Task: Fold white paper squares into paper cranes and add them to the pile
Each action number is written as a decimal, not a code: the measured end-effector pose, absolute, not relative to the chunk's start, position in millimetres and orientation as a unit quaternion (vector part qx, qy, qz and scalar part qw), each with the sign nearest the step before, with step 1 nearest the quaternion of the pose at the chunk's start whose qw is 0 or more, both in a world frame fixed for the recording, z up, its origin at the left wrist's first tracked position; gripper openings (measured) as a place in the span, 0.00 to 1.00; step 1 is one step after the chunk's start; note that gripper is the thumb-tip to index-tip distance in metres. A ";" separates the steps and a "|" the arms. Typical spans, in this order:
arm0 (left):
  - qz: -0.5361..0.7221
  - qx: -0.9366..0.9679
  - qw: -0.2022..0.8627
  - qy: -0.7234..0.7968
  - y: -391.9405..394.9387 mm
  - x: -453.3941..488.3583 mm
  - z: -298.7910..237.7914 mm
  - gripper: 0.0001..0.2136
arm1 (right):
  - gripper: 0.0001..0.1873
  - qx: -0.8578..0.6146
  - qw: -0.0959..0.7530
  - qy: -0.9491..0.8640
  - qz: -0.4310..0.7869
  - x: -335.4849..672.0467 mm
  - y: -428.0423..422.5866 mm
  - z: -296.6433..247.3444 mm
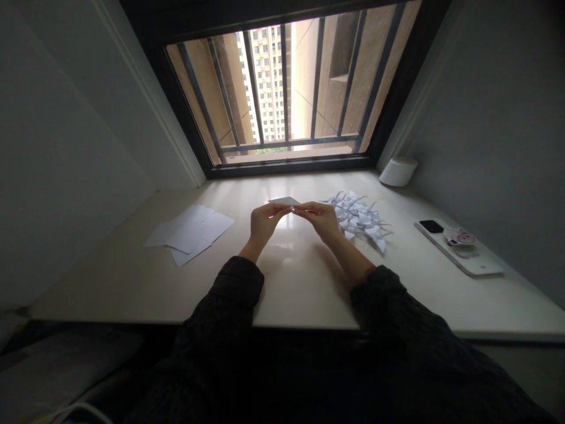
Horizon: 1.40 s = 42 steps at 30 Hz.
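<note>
A small folded piece of white paper (285, 201) is held up between both hands over the middle of the sill. My left hand (266, 219) pinches its near edge, fingertips closed. From the other side my right hand (321, 219) pinches the same edge, its fingertips almost meeting the left ones. The paper's lower part is hidden by the fingers. Just beyond and right of my right hand lies a heap of folded white paper figures (355, 215) with thin pointed ends. Off to the left, several flat white paper sheets (194, 231) overlap in a loose stack.
The pale glossy sill (291, 282) ends at a barred window (286, 88). A white slanted cylinder (398, 171) stands in the back right corner. On the right lies a white phone (459, 247) with a round pink grip. Walls close in both sides.
</note>
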<state>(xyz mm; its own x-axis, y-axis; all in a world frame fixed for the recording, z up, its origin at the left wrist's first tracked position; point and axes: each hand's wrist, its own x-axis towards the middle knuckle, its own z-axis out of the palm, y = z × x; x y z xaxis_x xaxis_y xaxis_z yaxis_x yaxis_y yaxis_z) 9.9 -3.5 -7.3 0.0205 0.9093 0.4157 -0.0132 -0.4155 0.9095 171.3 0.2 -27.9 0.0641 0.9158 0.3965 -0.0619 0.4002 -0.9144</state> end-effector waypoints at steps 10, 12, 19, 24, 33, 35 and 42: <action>0.607 0.589 0.391 0.364 -1.6 9.9 -7.6 0.09 | 0.15 -0.411 0.615 -0.553 0.384 170.9 -2.1 -25.6; 0.611 0.586 0.388 0.365 -2.7 11.3 -8.2 0.09 | 0.14 -0.406 0.619 -0.553 0.383 170.7 -2.5 -24.8; 0.613 0.591 0.355 0.385 -9.3 15.0 -7.5 0.10 | 0.12 -0.401 0.642 -0.534 0.376 167.9 0.5 -28.3; 0.613 0.591 0.354 0.387 -10.0 14.2 -7.0 0.10 | 0.15 -0.391 0.651 -0.511 0.402 165.9 -1.3 -26.5; 0.638 0.602 0.281 0.388 -7.7 14.4 -13.2 0.10 | 0.16 -0.390 0.660 -0.484 0.422 162.1 -3.4 -26.2; 0.642 0.599 0.278 0.391 -5.6 14.7 -15.8 0.10 | 0.15 -0.394 0.665 -0.478 0.417 161.3 -3.8 -25.8; 0.665 0.553 0.342 0.369 -1.0 18.7 -21.8 0.10 | 0.15 -0.386 0.670 -0.450 0.446 158.8 -7.4 -22.2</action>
<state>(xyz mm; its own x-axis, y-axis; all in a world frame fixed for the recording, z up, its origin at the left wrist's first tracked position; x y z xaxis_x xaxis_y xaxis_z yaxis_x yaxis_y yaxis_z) 18.7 -1.0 -21.8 -0.1550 0.8616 0.4833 -0.0463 -0.4950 0.8677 158.8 -7.4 -22.2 0.1976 0.9453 0.2594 -0.2496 0.3044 -0.9193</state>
